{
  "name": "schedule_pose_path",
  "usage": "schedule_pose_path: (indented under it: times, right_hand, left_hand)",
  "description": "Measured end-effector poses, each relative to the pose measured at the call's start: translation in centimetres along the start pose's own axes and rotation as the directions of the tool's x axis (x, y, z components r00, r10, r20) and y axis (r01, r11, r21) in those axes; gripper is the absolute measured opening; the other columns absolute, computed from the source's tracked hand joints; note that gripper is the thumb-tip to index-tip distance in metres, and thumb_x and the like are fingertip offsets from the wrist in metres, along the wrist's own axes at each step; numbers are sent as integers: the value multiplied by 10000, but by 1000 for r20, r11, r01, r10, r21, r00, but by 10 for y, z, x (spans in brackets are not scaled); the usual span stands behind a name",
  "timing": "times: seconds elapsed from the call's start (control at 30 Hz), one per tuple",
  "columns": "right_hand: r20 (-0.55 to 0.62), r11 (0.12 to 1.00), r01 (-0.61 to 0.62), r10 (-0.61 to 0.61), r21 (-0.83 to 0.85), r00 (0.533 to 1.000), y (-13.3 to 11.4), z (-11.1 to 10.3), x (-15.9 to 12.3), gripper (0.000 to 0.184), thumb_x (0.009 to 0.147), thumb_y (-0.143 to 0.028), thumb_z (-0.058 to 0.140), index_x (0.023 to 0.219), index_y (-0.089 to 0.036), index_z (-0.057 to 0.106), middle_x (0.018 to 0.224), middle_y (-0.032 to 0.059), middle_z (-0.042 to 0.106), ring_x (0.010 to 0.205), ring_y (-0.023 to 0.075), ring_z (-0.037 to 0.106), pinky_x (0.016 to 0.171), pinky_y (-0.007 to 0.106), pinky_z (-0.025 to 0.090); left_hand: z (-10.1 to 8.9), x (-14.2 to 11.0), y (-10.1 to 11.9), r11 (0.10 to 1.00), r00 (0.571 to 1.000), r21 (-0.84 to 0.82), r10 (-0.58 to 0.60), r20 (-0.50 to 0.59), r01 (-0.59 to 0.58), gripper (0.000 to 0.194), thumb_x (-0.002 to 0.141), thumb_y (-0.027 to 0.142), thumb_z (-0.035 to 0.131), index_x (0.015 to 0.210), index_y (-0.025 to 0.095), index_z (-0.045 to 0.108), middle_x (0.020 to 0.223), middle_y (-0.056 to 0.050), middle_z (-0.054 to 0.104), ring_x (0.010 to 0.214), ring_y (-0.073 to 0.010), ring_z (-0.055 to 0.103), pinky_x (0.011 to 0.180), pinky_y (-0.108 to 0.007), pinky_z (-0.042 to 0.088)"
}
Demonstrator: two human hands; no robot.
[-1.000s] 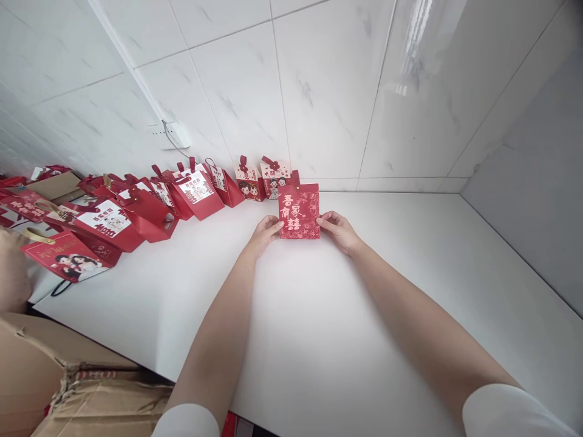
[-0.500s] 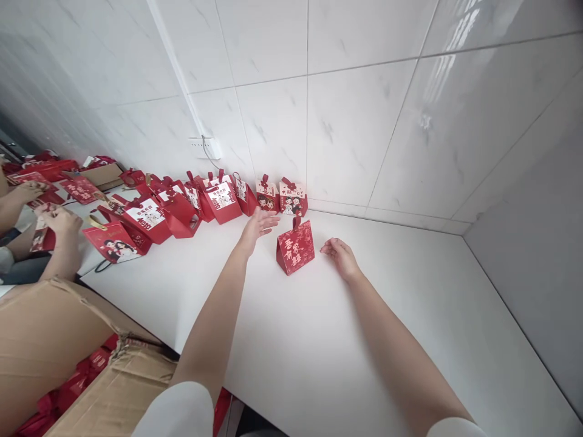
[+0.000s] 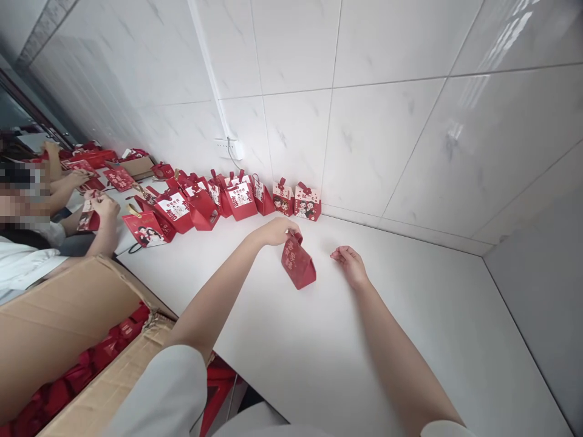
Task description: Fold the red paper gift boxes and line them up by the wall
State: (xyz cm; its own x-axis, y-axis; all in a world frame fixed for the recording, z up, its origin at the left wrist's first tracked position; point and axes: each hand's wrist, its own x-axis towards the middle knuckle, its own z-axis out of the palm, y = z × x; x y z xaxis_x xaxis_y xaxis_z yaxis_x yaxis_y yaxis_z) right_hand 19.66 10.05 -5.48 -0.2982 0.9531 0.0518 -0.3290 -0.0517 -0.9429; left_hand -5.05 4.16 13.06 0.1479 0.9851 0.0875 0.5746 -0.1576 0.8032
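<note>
A small red gift box with gold lettering stands on the white table. My left hand is closed on the box's top handle. My right hand rests on the table a little to the right of the box, fingers loosely curled, holding nothing. A row of similar red gift boxes lines the tiled wall behind.
More red boxes and bags crowd the table's left part. Another person sits at far left, hands on a red box. An open cardboard carton with red items stands at lower left. A wall socket with a cord hangs above the row.
Both hands held the flat-faced box a second ago, then let it stand. Now my left hand has gripped its top handle and the box has turned. The view swung left.
</note>
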Motion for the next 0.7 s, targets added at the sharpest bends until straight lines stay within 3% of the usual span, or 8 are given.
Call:
schedule_pose_path:
  times: [0.1, 0.2, 0.27, 0.37, 0.43, 0.53, 0.6, 0.7]
  right_hand:
    - [10, 1000, -6, 6, 16, 1000, 1, -2, -1, 251, 789, -515, 649, 772, -267, 612, 805, 17, 673, 849, 211, 656, 939, 415, 483]
    - [16, 1000, -13, 13, 25, 1000, 1, -3, -2, 234, 798, -497, 651, 779, -266, 616, 803, 14, 665, 850, 208, 652, 948, 414, 479]
    - [15, 1000, -14, 14, 28, 1000, 1, -3, -2, 230, 801, -489, 652, 777, -264, 618, 794, 9, 660, 842, 201, 650, 946, 405, 479]
    - [16, 999, -19, 18, 26, 1000, 1, -2, -1, 230, 798, -485, 658, 770, -259, 622, 788, 7, 662, 833, 195, 647, 931, 388, 484]
    - [16, 999, -23, 22, 24, 1000, 2, -2, -1, 233, 794, -484, 663, 767, -255, 624, 788, 8, 665, 833, 191, 646, 920, 376, 485]
    - [9, 999, -30, 30, 24, 1000, 2, -2, 0, 234, 793, -481, 666, 765, -252, 624, 789, 6, 668, 833, 184, 646, 904, 356, 485]
    - [0, 999, -35, 35, 25, 999, 2, -2, 0, 233, 793, -478, 669, 763, -252, 624, 787, 6, 673, 831, 182, 648, 895, 348, 485]
    - [-10, 999, -40, 40, 25, 999, 1, -1, -1, 230, 791, -471, 676, 753, -249, 626, 782, 8, 678, 825, 179, 649, 888, 344, 485]
  left_hand:
    - [-5, -10, 2, 996, 999, 82, 42, 7, -42, 355, 608, 79, 551, 865, 238, 737, 1013, -42, 706, 1010, -278, 611, 913, -369, 448]
    - [-5, -27, 2, 999, 982, 30, -12, -189, 18, 339, 708, 123, 541, 987, 221, 706, 1091, -55, 687, 1052, -275, 610, 961, -400, 437]
    - [0, -41, 4, 992, 940, -40, -124, -318, 117, 254, 814, 241, 514, 982, 194, 699, 1034, -73, 705, 1006, -274, 637, 946, -402, 445]
    - [18, -61, 10, 970, 858, -33, -229, -459, 242, 376, 874, 472, 486, 983, 187, 706, 974, -87, 724, 1016, -301, 638, 925, -388, 439]
    - [32, -69, 16, 958, 874, 45, -239, -424, 284, 413, 819, 550, 558, 1018, 219, 705, 1000, -72, 727, 1023, -303, 632, 882, -360, 446]
    - [44, -70, 22, 924, 912, 195, -258, -319, 330, 364, 768, 556, 607, 910, 239, 716, 930, -47, 732, 917, -266, 650, 758, -318, 456]
    - [44, -67, 23, 901, 913, 240, -288, -289, 361, 334, 780, 532, 583, 820, 228, 714, 847, -38, 726, 831, -232, 650, 699, -297, 450]
    - [34, -63, 18, 902, 904, 184, -337, -264, 390, 313, 787, 481, 561, 809, 212, 719, 804, -26, 717, 780, -199, 642, 669, -274, 448]
